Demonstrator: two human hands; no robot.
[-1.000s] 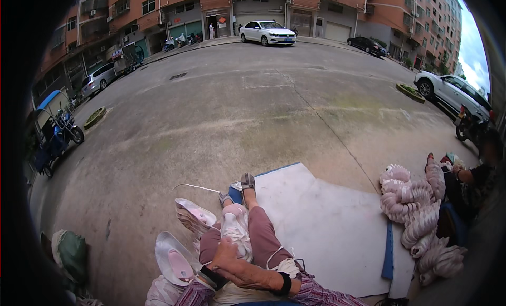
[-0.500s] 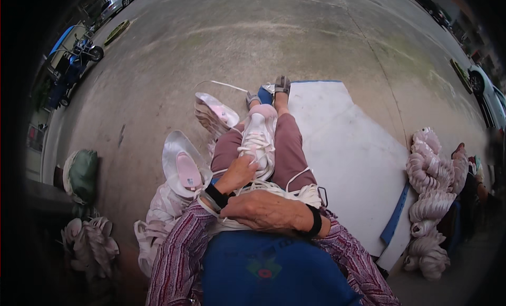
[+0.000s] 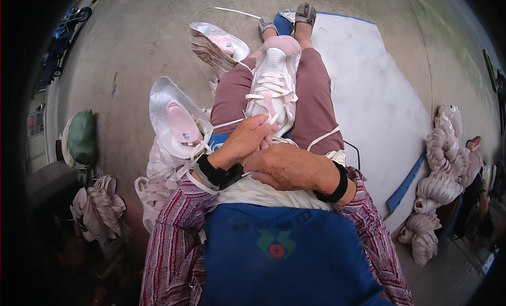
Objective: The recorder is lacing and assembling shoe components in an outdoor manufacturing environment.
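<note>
A: The person sits on the concrete with legs stretched out, and a white and pink shoe (image 3: 273,85) lies lengthwise on the lap, toe pointing away.

B: The left hand (image 3: 246,140) is at the near end of that shoe, fingers closed around the white laces (image 3: 266,103).

A: And the right hand (image 3: 287,166) rests just behind it, palm down, fingers curled against a bundle of white cord (image 3: 263,193) across the waist. Whether it pinches anything, one cannot tell.

B: Beside the left thigh there's a stack of shoe uppers (image 3: 176,121), another stack (image 3: 216,42) further out.

A: To the right, a white board (image 3: 379,95) on the ground, and bundles of laces (image 3: 448,164) heaped near its edge.
</note>
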